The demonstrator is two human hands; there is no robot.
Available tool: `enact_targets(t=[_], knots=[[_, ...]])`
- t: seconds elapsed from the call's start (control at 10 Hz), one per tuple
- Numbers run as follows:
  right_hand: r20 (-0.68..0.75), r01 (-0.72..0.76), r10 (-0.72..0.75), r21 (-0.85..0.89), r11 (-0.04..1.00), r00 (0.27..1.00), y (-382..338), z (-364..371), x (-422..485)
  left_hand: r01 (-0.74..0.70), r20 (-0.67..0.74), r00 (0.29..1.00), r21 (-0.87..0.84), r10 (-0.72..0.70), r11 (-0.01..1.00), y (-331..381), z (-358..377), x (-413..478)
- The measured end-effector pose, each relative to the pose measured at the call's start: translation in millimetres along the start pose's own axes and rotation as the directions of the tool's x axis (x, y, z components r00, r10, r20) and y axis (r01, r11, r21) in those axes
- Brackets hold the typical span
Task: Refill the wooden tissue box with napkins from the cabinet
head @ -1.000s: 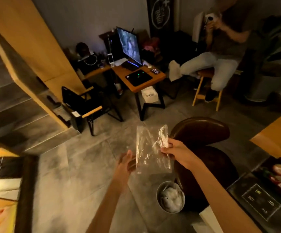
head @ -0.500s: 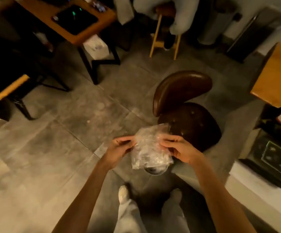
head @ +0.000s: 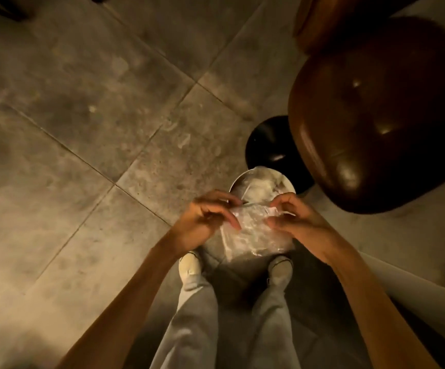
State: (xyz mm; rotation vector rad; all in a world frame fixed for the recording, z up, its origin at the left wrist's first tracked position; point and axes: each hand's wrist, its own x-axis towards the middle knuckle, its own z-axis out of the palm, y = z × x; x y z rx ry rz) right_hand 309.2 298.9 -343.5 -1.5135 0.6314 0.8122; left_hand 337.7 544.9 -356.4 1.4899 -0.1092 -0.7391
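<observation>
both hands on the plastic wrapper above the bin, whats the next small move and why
Probably let go and drop it. Left hand and right hand hold the crumpled clear wrapper over the open metal bin, which already holds white waste.

Clear, crinkled, glossy plastic for the wrapper [head: 253, 233], shiny metal for the bin [head: 236, 185] rim, smooth glossy brown leather-like upholstery on the chair [head: 375, 123], matt mottled stone-look tiles across the floor [head: 82, 129], soft pale cloth for the trousers [head: 197, 323].
</observation>
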Motion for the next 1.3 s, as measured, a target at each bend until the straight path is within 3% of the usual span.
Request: enact_targets(t=[0.1, 0.2, 0.3, 0.4, 0.5, 0.6, 0.7, 0.8, 0.9, 1.1, 1.2, 1.3], knots=[[-0.149, 0.069, -0.067, 0.010, 0.998, 0.987, 45.0, -3.7, 27.0, 0.282, 0.058, 0.958, -0.383, -0.282, 0.880, -38.5, 15.8, 14.0], [-0.213, 0.132, -0.124, 0.025, 0.991, 0.969, 81.8, -15.1, 53.0, 0.400, -0.153, 0.888, -0.203, -0.433, 0.894, -76.9, 43.4, 44.5], [-0.340, 0.213, -0.276, -0.212, 0.954, 0.899, 113.3, -20.9, 84.4, 0.401, -0.349, 0.872, 0.108, -0.343, 0.910, -113.5, 71.8, 76.6], [-0.408, 0.262, -0.571, -0.601, 0.755, 0.713, 143.9, -22.0, 121.0, 0.342, -0.419, 0.891, 0.367, -0.174, 0.865, -152.8, 96.5, 105.2], [-0.377, 0.180, -0.630, -0.746, 0.641, 0.679, 170.8, -29.6, 156.4, 0.291, -0.392, 0.918, 0.575, -0.055, 0.765, -192.3, 117.6, 126.9], [-0.264, 0.013, -0.540, -0.890, 0.455, 0.800, 196.4, -35.3, 175.1, 0.286, -0.317, 0.948, 0.788, -0.039, 0.545, -219.0, 138.5, 128.6], [-0.107, -0.072, -0.536, -0.994, 0.085, 0.838, 213.8, -34.6, 175.3, 0.232, -0.235, 0.971, 0.871, -0.048, 0.432, -239.9, 151.1, 116.7], [-0.030, -0.059, -0.551, -0.998, -0.035, 0.834, 229.0, -32.4, 177.5, 0.272, -0.273, 0.961, 0.892, -0.051, 0.362, -258.2, 150.0, 120.4], [-0.040, -0.060, -0.526, -0.998, -0.020, 0.849, 240.3, -28.1, 189.9, 0.259, -0.222, 0.960, 0.937, -0.172, 0.235, -272.5, 140.0, 132.8], [-0.062, -0.086, -0.445, -0.996, -0.035, 0.893, 240.3, -22.1, 193.1, 0.258, -0.200, 0.961, 0.897, -0.191, 0.359, -269.7, 135.7, 128.9], [-0.059, -0.044, -0.434, -0.998, 0.044, 0.899, 210.1, -21.4, 170.8, 0.185, -0.144, 0.982, 0.863, -0.122, 0.470, -245.2, 137.3, 109.3], [-0.084, -0.029, -0.479, -0.992, 0.121, 0.874, 179.4, -20.1, 139.1, 0.099, -0.067, 0.994, 0.874, -0.083, 0.475, -211.5, 127.8, 86.7]])
